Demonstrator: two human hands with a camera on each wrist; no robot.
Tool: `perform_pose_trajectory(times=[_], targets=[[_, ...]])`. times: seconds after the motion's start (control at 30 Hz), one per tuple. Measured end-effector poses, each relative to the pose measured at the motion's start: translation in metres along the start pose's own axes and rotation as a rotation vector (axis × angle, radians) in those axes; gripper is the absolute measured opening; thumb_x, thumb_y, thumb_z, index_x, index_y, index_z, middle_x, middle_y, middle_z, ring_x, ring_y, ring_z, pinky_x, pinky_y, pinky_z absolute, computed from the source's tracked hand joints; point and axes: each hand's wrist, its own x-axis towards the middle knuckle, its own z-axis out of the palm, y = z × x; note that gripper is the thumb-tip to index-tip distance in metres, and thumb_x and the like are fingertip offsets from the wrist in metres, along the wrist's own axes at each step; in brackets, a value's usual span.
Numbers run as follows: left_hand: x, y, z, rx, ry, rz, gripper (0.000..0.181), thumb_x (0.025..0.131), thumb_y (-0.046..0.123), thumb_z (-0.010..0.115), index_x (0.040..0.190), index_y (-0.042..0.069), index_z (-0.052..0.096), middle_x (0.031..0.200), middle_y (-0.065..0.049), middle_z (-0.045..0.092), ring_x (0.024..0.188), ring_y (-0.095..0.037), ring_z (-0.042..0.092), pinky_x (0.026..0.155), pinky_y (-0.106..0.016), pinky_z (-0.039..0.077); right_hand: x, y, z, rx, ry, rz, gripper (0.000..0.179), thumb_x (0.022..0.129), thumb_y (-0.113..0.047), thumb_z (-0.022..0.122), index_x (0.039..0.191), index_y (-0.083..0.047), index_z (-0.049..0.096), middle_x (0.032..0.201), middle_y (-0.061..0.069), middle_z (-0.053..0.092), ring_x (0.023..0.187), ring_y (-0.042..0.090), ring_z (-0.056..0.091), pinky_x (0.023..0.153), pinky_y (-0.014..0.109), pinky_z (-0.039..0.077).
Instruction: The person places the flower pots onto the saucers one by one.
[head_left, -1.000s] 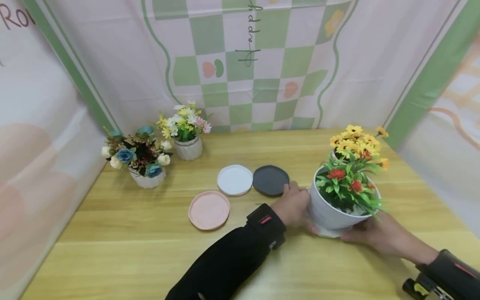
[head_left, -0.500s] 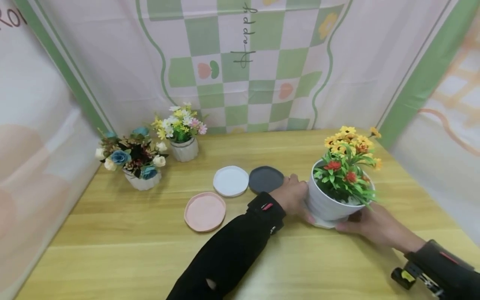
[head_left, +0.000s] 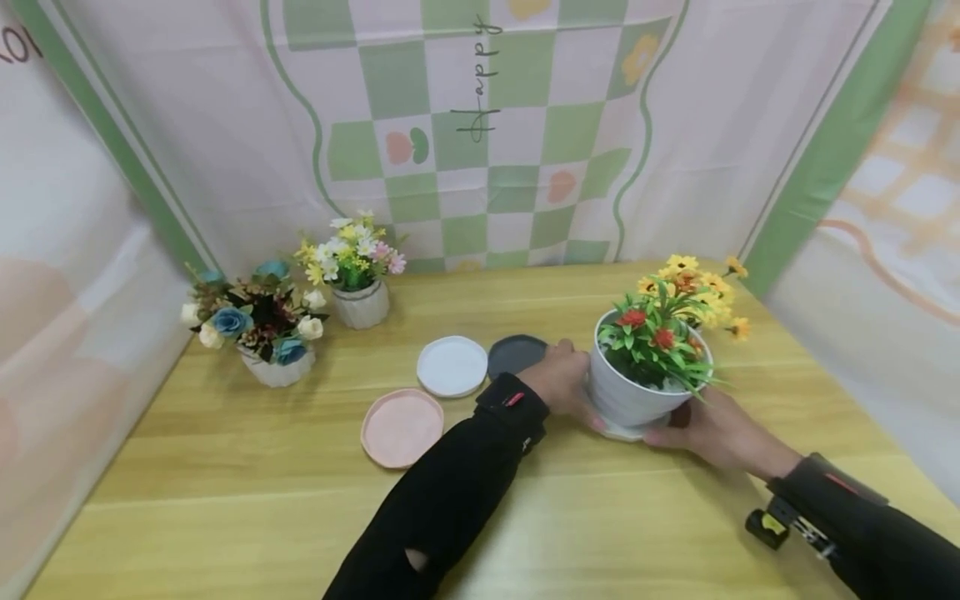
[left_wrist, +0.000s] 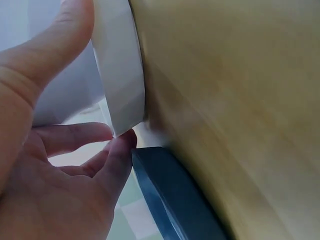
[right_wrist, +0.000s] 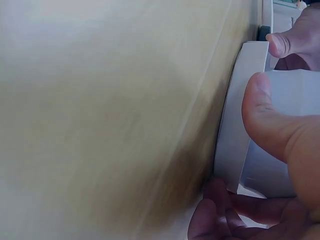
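blue-rose pot [head_left: 264,325] | daisy pot [head_left: 356,277] near it | checkered backdrop [head_left: 457,137] behind

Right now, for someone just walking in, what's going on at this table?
A person's left hand and right hand grip opposite sides of the white saucer under a white pot of red flowers. Whether the saucer touches the table is hard to tell. To the left lie a pink plate, a white plate and a dark plate, partly hidden by the left hand. Yellow flowers show behind the pot.
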Motion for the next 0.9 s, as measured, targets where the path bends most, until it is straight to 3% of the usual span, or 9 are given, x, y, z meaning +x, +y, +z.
perform_pose_trajectory(times=[0.33, 0.53, 0.9], targets=[[-0.002, -0.017, -0.008, -0.004, 0.005, -0.037, 0.075, 0.067, 0.046, 0.100, 0.127, 0.010, 0.073, 0.121, -0.010, 0.057, 0.116, -0.024, 0.052, 0.100, -0.033, 0.051, 0.019, -0.009, 0.006, 0.077, -0.043, -0.006, 0.106, 0.080, -0.027, 0.092, 0.161, 0.000, 0.030, 0.153, 0.034, 0.048, 0.139, 0.056, 0.047, 0.113, 0.075, 0.036], [-0.005, -0.027, -0.012, -0.003, 0.016, -0.049, 0.077, 0.068, 0.045, 0.100, 0.130, 0.009, 0.071, 0.129, -0.014, 0.058, 0.124, -0.029, 0.053, 0.108, -0.039, 0.051, 0.033, -0.014, 0.010, 0.120, -0.048, -0.025, 0.108, 0.078, -0.023, 0.093, 0.162, -0.001, 0.029, 0.158, 0.032, 0.044, 0.146, 0.055, 0.040, 0.119, 0.075, 0.028], [-0.008, -0.042, -0.021, -0.023, 0.010, -0.107, 0.083, 0.069, 0.042, 0.099, 0.136, 0.005, 0.066, 0.140, -0.019, 0.057, 0.133, -0.033, 0.053, 0.117, -0.043, 0.048, 0.053, -0.024, 0.016, 0.092, -0.075, 0.007, 0.104, 0.080, -0.023, 0.092, 0.161, -0.001, 0.032, 0.159, 0.032, 0.043, 0.147, 0.053, 0.039, 0.122, 0.072, 0.027]])
